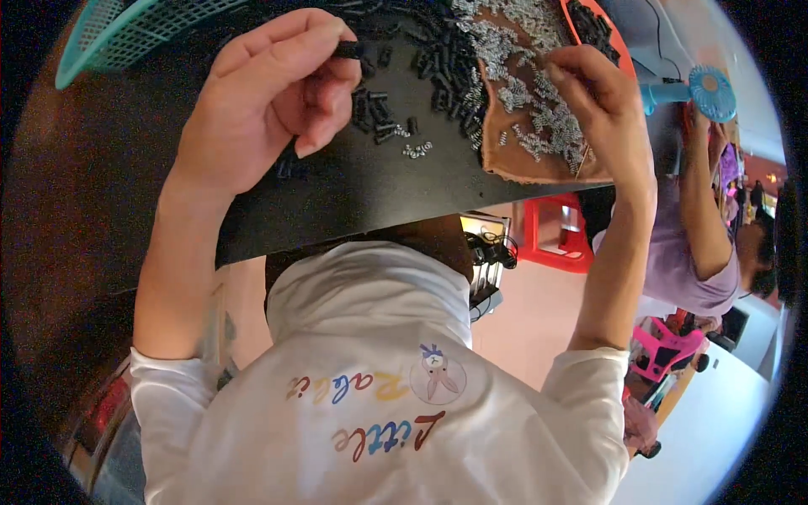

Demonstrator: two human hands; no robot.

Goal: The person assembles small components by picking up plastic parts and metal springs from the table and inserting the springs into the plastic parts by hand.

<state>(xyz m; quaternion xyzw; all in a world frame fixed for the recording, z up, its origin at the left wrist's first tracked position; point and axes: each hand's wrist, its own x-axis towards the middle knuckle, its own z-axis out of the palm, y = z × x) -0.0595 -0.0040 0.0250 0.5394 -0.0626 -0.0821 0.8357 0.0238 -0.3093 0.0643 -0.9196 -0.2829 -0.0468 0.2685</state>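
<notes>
Between the thumb and fingertips of my left hand point(269, 97) is a small black plastic tube point(347, 50), held above the dark table point(353, 189). My right hand point(604, 105) hovers over a heap of small metal springs point(551, 126), its thumb and index finger pinched together. Whatever sits in that pinch is too small to make out. The springs are spread on a brown cloth point(509, 162). Left of the cloth lies a pile of black tubes point(438, 63). A few loose metal pieces point(417, 150) rest on the table between my hands, beside several more tubes point(374, 109).
A teal mesh basket point(105, 38) stands at the far left. Beyond my right hand is an orange tray point(621, 44) of black parts. A blue fan point(712, 93) and another person point(694, 261) are to the right. Below the table edge is a red stool point(530, 231).
</notes>
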